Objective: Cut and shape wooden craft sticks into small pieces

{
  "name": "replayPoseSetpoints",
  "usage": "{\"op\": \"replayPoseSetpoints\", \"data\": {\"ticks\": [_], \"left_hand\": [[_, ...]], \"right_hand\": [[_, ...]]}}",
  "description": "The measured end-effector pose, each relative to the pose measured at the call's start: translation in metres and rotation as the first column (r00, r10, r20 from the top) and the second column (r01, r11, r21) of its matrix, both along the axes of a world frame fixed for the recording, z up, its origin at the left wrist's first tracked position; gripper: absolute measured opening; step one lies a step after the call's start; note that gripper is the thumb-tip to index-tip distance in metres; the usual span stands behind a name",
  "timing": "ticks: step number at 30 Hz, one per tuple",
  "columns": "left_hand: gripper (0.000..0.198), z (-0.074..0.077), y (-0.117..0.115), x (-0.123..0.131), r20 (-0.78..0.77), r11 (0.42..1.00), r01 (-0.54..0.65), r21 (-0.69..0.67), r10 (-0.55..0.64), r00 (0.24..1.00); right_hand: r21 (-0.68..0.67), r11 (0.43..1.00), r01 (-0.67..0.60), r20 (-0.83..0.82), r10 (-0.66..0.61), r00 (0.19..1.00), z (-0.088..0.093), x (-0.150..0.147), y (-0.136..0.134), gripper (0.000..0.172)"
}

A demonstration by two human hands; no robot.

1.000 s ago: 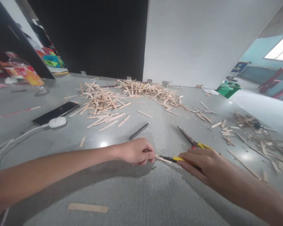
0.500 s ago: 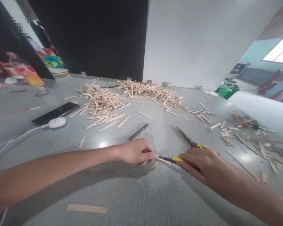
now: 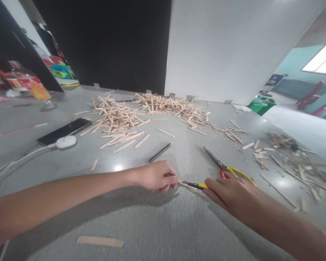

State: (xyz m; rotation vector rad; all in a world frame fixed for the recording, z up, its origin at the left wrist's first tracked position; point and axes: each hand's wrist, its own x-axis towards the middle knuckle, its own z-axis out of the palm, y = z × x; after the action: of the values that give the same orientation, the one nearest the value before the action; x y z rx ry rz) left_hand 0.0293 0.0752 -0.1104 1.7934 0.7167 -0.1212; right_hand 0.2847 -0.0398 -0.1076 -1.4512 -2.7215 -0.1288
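My left hand (image 3: 159, 176) is closed, pinching one end of a thin wooden craft stick (image 3: 186, 185) against the table. The rest of that stick sticks out to the right of my fingertips. Wrapped around the handle of a yellow and black utility knife (image 3: 203, 186), my right hand (image 3: 229, 194) has its blade lying along the stick near the left fingers. Most of the knife handle is hidden under the hand. Just beyond my right hand rest scissors (image 3: 220, 165) with yellow and red handles. A slim dark pen-like tool (image 3: 161, 152) lies past my left hand.
Heaps of craft sticks (image 3: 116, 114) spread along the back, below a black and white panel (image 3: 220, 47). Wood scraps (image 3: 301, 163) litter the right side. A phone (image 3: 65, 131), a white charger (image 3: 66, 141) and a bottle (image 3: 34, 87) are left. One stick (image 3: 100, 241) lies in front.
My right hand has shifted slightly down and turned, showing more of the scissors' handles. My left hand keeps its place on the craft stick.
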Motion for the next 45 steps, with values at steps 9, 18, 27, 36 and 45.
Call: {"op": "replayPoseSetpoints", "data": {"ticks": [9,18,27,36,45], "left_hand": [[0.030,-0.005,-0.001,0.000,0.060,0.995,0.006,0.099,-0.012,0.998],[0.032,-0.008,-0.003,0.001,0.105,0.987,0.019,0.159,-0.036,0.994],[0.033,-0.007,-0.004,0.001,0.122,0.979,0.024,0.203,-0.050,0.991],[0.032,-0.007,-0.006,0.000,0.152,0.987,0.013,0.158,-0.037,0.988],[0.052,-0.024,-0.007,0.004,0.327,0.976,-0.214,0.027,0.194,0.925]], "right_hand": [[0.152,0.981,-0.117,0.334,0.061,0.941,0.004,-0.021,0.003,0.018],[0.146,0.987,-0.073,0.366,0.014,0.930,0.001,-0.024,0.000,0.015],[0.082,0.992,-0.091,0.328,0.059,0.943,0.004,-0.021,0.005,0.014],[0.000,0.999,-0.043,0.445,0.039,0.895,0.022,-0.047,0.001,0.033],[-0.243,0.953,0.182,-0.229,-0.239,0.944,0.013,-0.011,0.002,0.031]]}}
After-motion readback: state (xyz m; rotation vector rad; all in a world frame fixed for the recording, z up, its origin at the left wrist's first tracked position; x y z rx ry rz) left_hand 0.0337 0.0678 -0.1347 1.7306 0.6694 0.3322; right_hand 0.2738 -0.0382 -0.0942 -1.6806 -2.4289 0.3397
